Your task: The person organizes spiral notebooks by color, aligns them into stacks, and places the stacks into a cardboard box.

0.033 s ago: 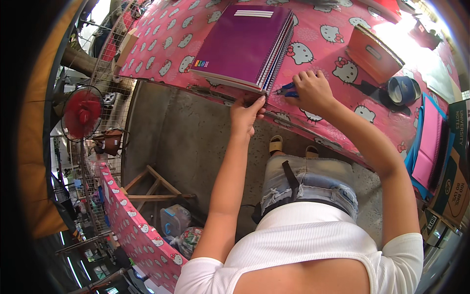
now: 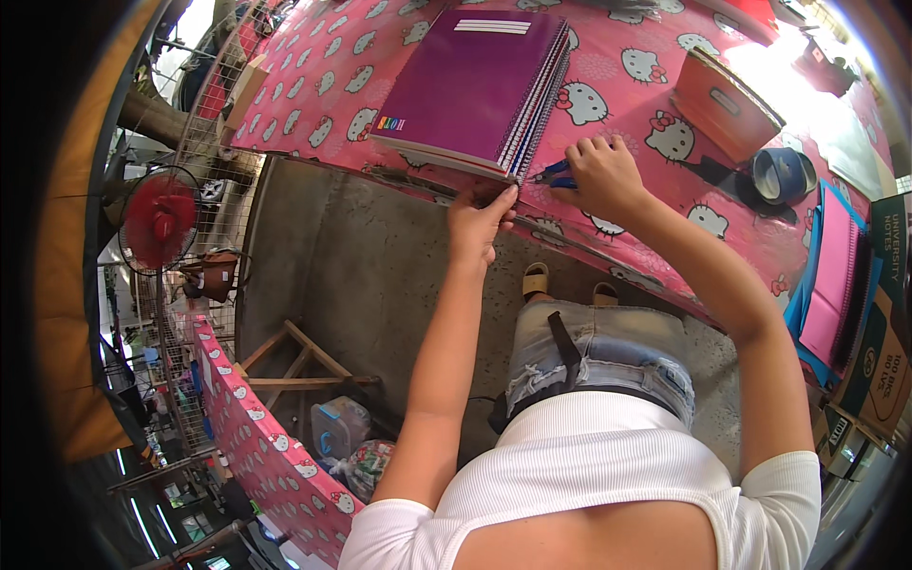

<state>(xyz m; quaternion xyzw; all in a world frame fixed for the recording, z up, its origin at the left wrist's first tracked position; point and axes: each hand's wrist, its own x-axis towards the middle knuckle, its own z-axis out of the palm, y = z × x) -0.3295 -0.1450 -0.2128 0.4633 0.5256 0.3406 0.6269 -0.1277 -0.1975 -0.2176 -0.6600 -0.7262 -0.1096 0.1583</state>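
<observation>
On the pink cartoon-print desk [image 2: 617, 123], right up by the front edge: a stack of spiral notebooks [image 2: 461, 90], purple cover on top. Pretty far along, going by looks, with covers on and wire down the spiral spines [image 2: 539, 104] for pretty much their whole visible length. Left over, at a guess, just the near end of those spines, what with both hands gathered there. No cut or bent wire visible right now, and way too small down at that corner to judge for neatness. Grip-wise: a narrow thumb-and-finger pinch from the left hand [image 2: 478, 225] on the near end of the spines (no telling exactly which wire), and a wrapped hold from the right hand [image 2: 608, 176], low over the desk, on the blue handles of some pliers [image 2: 564, 181]. As for direction, long axis of the stack pointing away from the body, far end leaning a bit right, spines along the right side, white label lines at the far end. Pliers more or less crosswise to that: handles to the right, nose to the left, aimed at the near spine corner and just beside it. Can't tell about actual contact, or about spread jaws versus closed ones.
</observation>
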